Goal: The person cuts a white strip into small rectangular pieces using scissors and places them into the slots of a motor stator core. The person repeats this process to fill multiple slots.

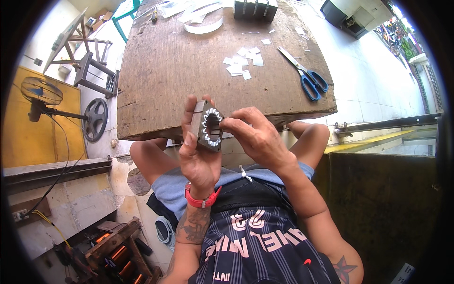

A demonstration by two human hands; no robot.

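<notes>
My left hand (202, 166) holds a grey metal motor stator (199, 120) upright, just past the near edge of the wooden table. White paper liners (205, 128) stick out of the slots around its round opening, which is turned toward my right. Thumb and fingers of my right hand (259, 138) are pinched together at the right rim of that opening. Whatever lies between those fingertips is hidden. Several small white paper pieces (241, 62) lie scattered on the table beyond the stator. Blue-handled scissors (309, 80) rest to their right, blades partly apart and pointing away.
At the table's (165, 85) far side are a curled white paper strip (204, 28) and a dark metal block (255, 10). A small screwdriver (154, 16) lies at the far left. A standing fan (42, 92) and a wooden stool (87, 75) are left of the table.
</notes>
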